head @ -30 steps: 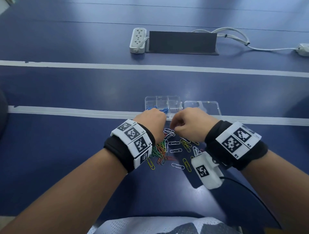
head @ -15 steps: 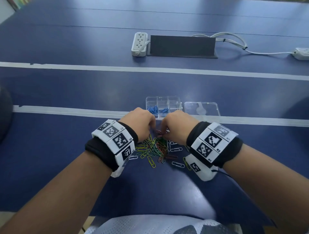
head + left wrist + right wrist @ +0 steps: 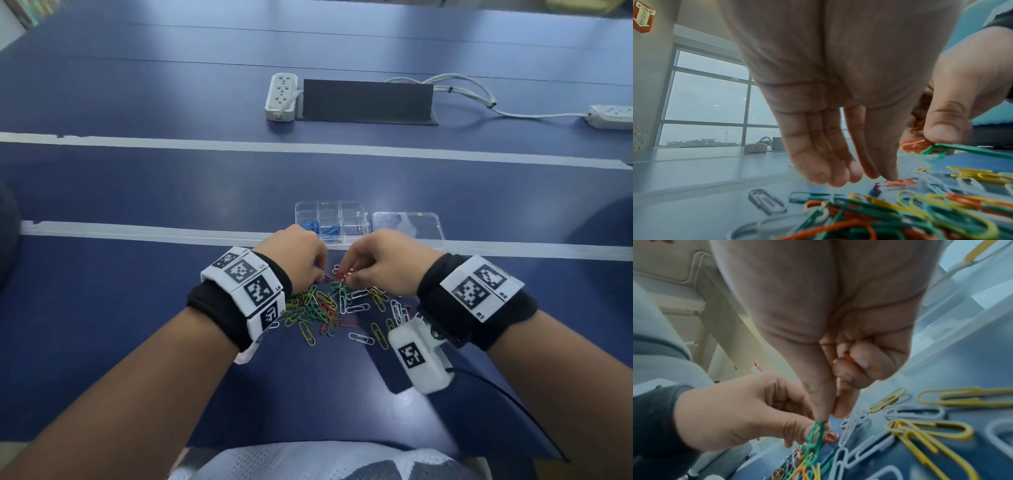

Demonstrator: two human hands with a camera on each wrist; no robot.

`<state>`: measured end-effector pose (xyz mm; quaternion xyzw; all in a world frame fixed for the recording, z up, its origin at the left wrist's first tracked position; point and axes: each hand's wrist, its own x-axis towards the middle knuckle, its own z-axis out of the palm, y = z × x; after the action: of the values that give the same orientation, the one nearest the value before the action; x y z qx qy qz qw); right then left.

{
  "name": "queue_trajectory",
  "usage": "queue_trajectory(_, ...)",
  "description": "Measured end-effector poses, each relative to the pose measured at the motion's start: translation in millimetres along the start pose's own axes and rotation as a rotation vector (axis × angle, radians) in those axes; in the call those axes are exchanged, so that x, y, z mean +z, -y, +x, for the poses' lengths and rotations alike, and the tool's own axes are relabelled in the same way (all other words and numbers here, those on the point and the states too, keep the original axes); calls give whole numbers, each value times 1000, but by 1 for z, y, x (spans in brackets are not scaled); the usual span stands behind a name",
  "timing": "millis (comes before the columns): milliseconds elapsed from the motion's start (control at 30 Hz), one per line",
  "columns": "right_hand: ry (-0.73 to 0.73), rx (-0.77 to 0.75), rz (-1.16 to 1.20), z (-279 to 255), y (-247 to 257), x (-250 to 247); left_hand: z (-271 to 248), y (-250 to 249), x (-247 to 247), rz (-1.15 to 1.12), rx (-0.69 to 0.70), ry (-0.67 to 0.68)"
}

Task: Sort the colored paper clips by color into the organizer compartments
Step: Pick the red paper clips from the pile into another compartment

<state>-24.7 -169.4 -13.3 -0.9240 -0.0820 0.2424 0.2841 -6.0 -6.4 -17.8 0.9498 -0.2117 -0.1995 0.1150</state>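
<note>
the loose heap of coloured wire paper clips (image 3: 322,310) lies on the blue tabletop (image 3: 137,342), nearer the person than the clear plastic compartment organizer (image 3: 330,222). at the heap's far edge, the left hand (image 3: 298,262) presses a fingertip (image 3: 890,175) on a flat orange clip (image 3: 898,182), long axis running left to right; no pinch shows. just right of it, the right hand (image 3: 383,263) pinches a green clip (image 3: 816,436) that hangs long axis vertical, with orange clips tucked in its curled fingers (image 3: 863,363). blue clips (image 3: 320,228) fill the organizer's near-left cells.
</note>
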Motion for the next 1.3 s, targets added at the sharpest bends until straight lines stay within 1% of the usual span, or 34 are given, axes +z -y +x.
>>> queue_trajectory(67,12,-3,53,-2,-4,-1,-3,0,-1,-23,8,-10)
queue_trajectory(200,-21,-18,74,-5,-7,0,-7,-5,-3,-50,33,-20)
queue_trajectory(267,-32,14,117,-5,-7,0,-7,-7,-2,-44,38,-6)
queue_trajectory(367,-28,79,268,-6,-6,1,-4,-7,2,5,28,17)
queue_trajectory(533,55,141,424,-10,-6,4,0,-8,1,68,31,54)
queue_trajectory(633,23,206,482,-8,-7,4,0,-8,0,82,30,35)
queue_trajectory(667,-14,212,443,-7,-7,4,-1,-8,1,75,21,32)
queue_trajectory(700,-55,186,337,-5,-8,4,-2,-8,1,59,11,26)
queue_trajectory(767,-104,101,49,-4,-5,5,-4,-6,0,8,-9,-2)
queue_trajectory(833,-109,39,-143,-4,2,6,-4,-5,-2,-39,-22,-44)
queue_trajectory(933,-98,2,-302,-2,9,9,-4,-3,-6,-103,-36,-116)
queue_trajectory(1033,-100,5,-318,-2,11,10,-3,-1,-9,-158,-51,-148)
queue_trajectory(1100,-85,17,-287,-2,11,8,1,1,-10,-173,-60,-166)
queue_trajectory(1200,-75,34,-185,-1,9,0,9,-1,-14,-189,-64,-199)
queue_trajectory(1300,-125,75,-81,3,7,-17,18,-8,-19,-227,-85,-226)
